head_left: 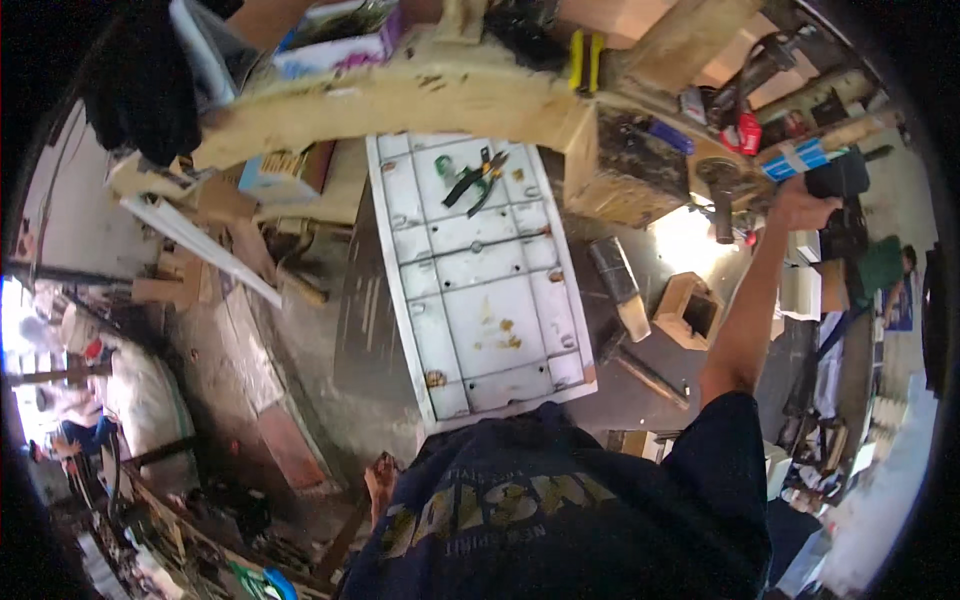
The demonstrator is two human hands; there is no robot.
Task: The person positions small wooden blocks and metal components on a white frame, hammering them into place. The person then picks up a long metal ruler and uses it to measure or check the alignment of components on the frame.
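My right arm stretches out to the far right. There, my right hand (803,208) has its fingers curled at a black block-shaped thing (840,174), whose kind I cannot make out. A blue-wrapped tube-like piece (793,160) is close beside that hand. Low by my left side hangs my left hand (379,480), partly hidden by my shirt, with its fingers unclear. In front of me a white ribbed panel (470,285) lies flat on the dark table. Pliers with dark and orange handles (475,184) rest near its far end.
Right of the panel lie a hammer (652,374), a flat wood-and-dark block (620,288) and a hollow wooden box (689,311). A wooden shelf (400,100) crosses the far side, with yellow-handled cutters (586,62) on it. Another person (882,275) is at the far right.
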